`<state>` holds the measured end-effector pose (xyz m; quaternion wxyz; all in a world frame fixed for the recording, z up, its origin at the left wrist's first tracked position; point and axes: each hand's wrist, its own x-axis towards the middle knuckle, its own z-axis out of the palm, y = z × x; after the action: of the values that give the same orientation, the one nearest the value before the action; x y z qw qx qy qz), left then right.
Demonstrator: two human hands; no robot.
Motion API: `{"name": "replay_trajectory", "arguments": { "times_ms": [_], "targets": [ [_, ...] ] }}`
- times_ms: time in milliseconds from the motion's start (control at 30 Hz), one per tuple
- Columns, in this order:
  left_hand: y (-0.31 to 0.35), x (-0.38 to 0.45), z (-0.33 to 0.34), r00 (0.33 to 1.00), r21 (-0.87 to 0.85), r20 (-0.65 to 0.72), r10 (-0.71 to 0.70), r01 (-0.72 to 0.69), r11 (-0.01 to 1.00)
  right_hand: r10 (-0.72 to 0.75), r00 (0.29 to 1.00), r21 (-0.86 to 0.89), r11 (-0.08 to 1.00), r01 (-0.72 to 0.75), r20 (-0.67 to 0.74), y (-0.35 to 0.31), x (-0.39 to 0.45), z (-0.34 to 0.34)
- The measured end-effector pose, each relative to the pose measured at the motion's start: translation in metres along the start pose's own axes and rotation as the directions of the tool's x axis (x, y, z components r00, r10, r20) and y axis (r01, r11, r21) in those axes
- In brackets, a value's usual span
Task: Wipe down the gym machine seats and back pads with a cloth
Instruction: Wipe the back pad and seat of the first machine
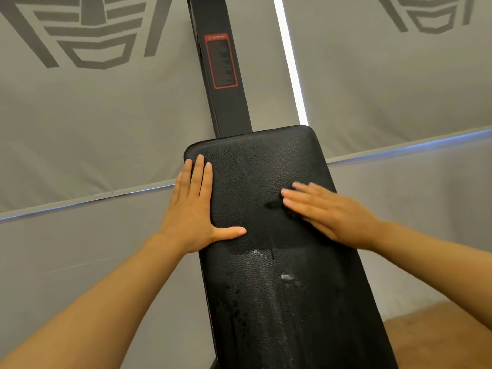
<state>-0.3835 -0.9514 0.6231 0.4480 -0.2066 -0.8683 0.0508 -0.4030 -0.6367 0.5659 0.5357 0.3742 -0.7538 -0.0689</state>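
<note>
A long black padded back pad [266, 166] runs from the bottom of the head view up to the middle, with wet streaks and droplets on its lower half. My left hand [191, 209] lies flat on the pad's left edge, fingers straight, thumb spread onto the surface. My right hand [330, 211] is blurred and presses flat on a dark cloth [277, 205] against the pad's right side. Only a small dark corner of the cloth shows past my fingertips; the rest is hidden under the hand.
A black metal post [226, 102] with a red-framed warning label [220, 61] rises behind the pad's top end. Grey wall panels [106, 123] with lit seams and a dark logo [85, 30] surround the machine. A tan floor patch [439, 336] shows at the bottom right.
</note>
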Motion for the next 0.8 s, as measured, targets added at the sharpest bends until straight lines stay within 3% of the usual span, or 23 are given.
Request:
{"name": "replay_trajectory", "arguments": {
  "times_ms": [133, 233, 300, 400, 467, 533, 633, 733, 800],
  "targets": [
    [0.001, 0.000, 0.002, 1.000, 0.012, 0.005, 0.004, -0.004, 1.000, 0.356, 0.910, 0.066, 0.934, -0.350, -0.213, 0.008, 0.016, 0.003],
    [0.000, 0.001, 0.003, 1.000, 0.017, 0.006, -0.007, 0.007, 1.000, 0.419, 0.880, 0.131, 0.908, -0.399, -0.223, -0.012, 0.007, 0.009],
    [0.000, 0.002, 0.002, 1.000, 0.010, 0.006, -0.006, 0.006, 1.000, 0.323, 0.932, 0.100, 0.945, -0.310, -0.163, -0.024, -0.016, 0.008],
    [-0.002, 0.000, 0.002, 1.000, -0.019, 0.014, -0.015, 0.016, 1.000, 0.041, 0.999, 0.078, 0.996, -0.038, -0.030, -0.025, -0.043, 0.001],
    [-0.001, 0.001, 0.004, 1.000, -0.031, 0.010, -0.021, 0.022, 0.999, -0.112, 0.990, 0.077, 0.991, 0.105, 0.084, -0.006, -0.042, -0.009],
    [0.000, 0.001, 0.004, 1.000, -0.029, 0.004, -0.024, 0.024, 0.999, -0.130, 0.983, 0.071, 0.990, 0.121, 0.127, 0.016, -0.028, -0.015],
    [0.001, 0.000, 0.003, 0.999, -0.029, 0.011, -0.034, 0.034, 0.999, 0.175, 0.983, 0.124, 0.978, -0.168, -0.047, 0.028, -0.008, -0.011],
    [0.005, -0.001, 0.003, 0.999, -0.047, -0.009, -0.052, 0.052, 0.998, 0.497, 0.846, 0.279, 0.855, -0.438, -0.195, 0.010, 0.002, 0.003],
    [0.008, -0.002, 0.004, 0.996, -0.056, -0.041, -0.084, 0.081, 0.995, 0.573, 0.792, 0.326, 0.805, -0.495, -0.212, -0.010, -0.004, 0.009]
  ]
}}
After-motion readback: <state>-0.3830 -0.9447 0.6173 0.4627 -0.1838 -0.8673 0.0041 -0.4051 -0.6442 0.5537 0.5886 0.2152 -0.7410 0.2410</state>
